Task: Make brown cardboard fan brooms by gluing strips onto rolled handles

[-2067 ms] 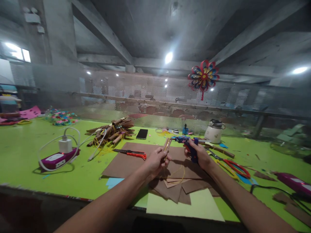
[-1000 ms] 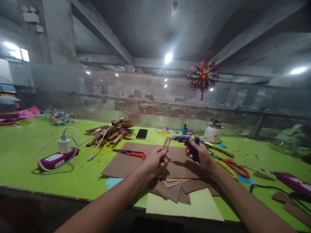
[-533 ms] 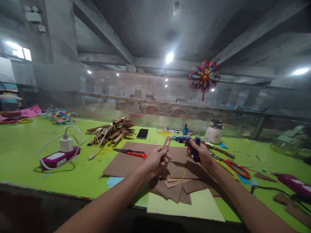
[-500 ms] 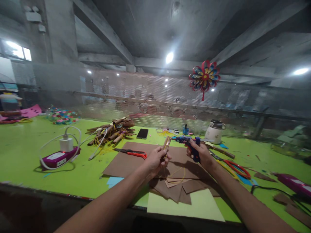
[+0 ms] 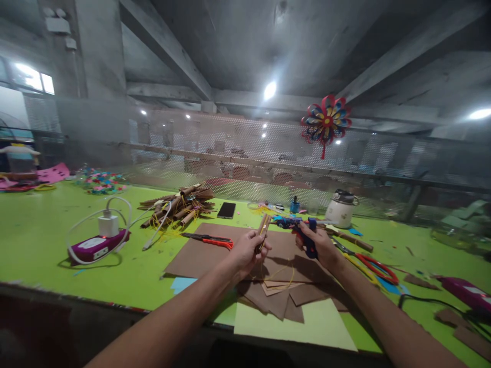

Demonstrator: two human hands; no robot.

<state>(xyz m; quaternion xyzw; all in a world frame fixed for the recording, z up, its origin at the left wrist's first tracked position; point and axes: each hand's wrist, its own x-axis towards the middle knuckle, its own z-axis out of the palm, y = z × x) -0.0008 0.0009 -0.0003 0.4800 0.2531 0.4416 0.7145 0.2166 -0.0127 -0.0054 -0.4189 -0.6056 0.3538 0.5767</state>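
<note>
- In the head view, the left hand (image 5: 245, 254) holds a brown strip (image 5: 264, 226) over the big brown sheet (image 5: 195, 260). Its thumb and fingers are pinched tight on the strip, and the top end sticks up past them.
- The right hand (image 5: 322, 246), over the sheet's right side, has its fingers wrapped around the handle of a glue gun (image 5: 309, 240). The gun's tip is just beside the strip's top; I can't tell if they touch.
- Half a second ago, the hands were in almost the same pose. Now the sheet and the things around it sit a tiny bit more to the right.
- The sheet lies on a green table (image 5: 34, 230). An orange-handled cutter (image 5: 220, 243) pokes over the sheet's left edge.
- Behind the sheet are a phone (image 5: 226, 210) and a messy pile of brown rolls (image 5: 180, 207). A white jug (image 5: 339, 212) stands behind it, to the right.
- Far behind the sheet is a wall full of holes (image 5: 230, 148), with a bright flower (image 5: 327, 121) hanging high up.
</note>
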